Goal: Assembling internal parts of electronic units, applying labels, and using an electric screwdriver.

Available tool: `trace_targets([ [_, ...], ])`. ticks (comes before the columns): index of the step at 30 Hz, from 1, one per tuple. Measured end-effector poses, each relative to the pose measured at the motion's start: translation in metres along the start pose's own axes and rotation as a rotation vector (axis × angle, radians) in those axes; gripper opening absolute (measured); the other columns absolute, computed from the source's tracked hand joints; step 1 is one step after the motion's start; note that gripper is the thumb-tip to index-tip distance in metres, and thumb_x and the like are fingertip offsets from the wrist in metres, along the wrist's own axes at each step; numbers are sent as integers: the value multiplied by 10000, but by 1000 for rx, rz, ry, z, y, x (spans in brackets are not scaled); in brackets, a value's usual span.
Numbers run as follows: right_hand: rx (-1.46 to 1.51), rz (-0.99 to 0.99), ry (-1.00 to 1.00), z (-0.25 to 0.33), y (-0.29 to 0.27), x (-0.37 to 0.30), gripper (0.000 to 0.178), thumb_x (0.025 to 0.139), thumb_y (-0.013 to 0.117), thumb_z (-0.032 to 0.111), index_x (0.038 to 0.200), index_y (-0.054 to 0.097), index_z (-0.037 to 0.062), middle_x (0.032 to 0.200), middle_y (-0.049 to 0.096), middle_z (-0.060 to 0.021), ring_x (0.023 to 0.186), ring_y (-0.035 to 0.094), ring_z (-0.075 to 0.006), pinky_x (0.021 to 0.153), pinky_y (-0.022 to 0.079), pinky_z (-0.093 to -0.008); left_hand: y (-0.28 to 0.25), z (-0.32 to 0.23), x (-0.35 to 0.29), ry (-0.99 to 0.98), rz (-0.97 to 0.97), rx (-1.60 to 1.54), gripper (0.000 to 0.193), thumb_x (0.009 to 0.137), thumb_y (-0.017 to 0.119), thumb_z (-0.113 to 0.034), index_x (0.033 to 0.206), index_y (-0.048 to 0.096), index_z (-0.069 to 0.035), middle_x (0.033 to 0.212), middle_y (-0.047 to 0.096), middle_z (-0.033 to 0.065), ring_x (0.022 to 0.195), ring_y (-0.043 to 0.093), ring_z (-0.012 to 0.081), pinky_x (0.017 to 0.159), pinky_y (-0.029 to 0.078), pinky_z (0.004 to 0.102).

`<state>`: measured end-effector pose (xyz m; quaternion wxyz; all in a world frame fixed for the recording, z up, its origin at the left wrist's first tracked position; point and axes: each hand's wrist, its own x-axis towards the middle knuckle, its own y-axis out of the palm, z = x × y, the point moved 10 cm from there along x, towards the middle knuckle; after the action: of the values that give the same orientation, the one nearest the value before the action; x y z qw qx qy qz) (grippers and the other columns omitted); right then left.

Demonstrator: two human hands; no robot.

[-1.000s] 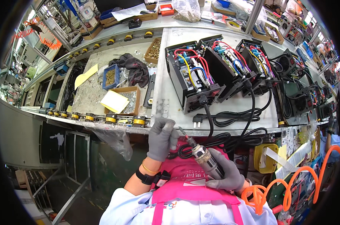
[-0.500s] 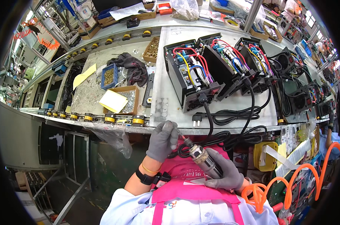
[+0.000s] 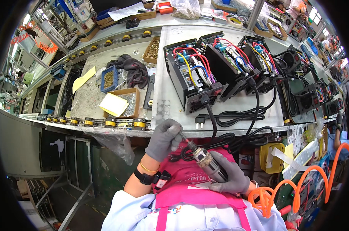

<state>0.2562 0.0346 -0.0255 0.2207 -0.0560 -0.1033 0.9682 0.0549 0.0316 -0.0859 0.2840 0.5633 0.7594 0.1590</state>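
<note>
Cluttered workbench [image 3: 91,94]; power driver [image 3: 210,164] in gloved right hand [image 3: 235,176].

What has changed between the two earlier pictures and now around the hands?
Since the earliest picture, the bit of the power screwdriver has shifted leftward, closing the gap to the fingertips of the left hand; contact is too small to tell. The whole view has slid slightly. No visible grasp or release: the right hand keeps the screwdriver. The black wired enclosures stay on the workbench.
</note>
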Motion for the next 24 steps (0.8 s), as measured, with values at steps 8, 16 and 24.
trace_targets([
  [8, -23, -14, 59, -6, -4, -3, 973, 707, 815, 317, 1430, 279, -51, 1214, 586, -206, 1069, 625, -284, 898, 468, -319, 9, -10, 10, -43, 62, 279, 220, 905, 655, -233, 907, 576, -28, 654, 601, 65, 453, 520, 95, 386, 387, 203],
  [16, 293, -54, 120, -23, -4, -5, 988, 699, 814, 296, 1452, 264, -29, 1317, 505, -179, 1197, 515, -221, 1007, 384, -327, 26, 20, 11, 11, 42, -134, 237, 899, 663, -243, 913, 568, -26, 624, 546, 33, 462, 468, 84, 402, 364, 196],
  [24, 215, 15, 171, -23, -4, -5, 1029, 688, 818, 314, 1467, 235, -19, 1373, 455, -167, 1252, 455, -210, 1044, 340, -332, 17, 20, 14, -85, 134, -35, 207, 912, 646, -226, 926, 547, -44, 609, 510, 18, 464, 438, 83, 389, 346, 211],
])
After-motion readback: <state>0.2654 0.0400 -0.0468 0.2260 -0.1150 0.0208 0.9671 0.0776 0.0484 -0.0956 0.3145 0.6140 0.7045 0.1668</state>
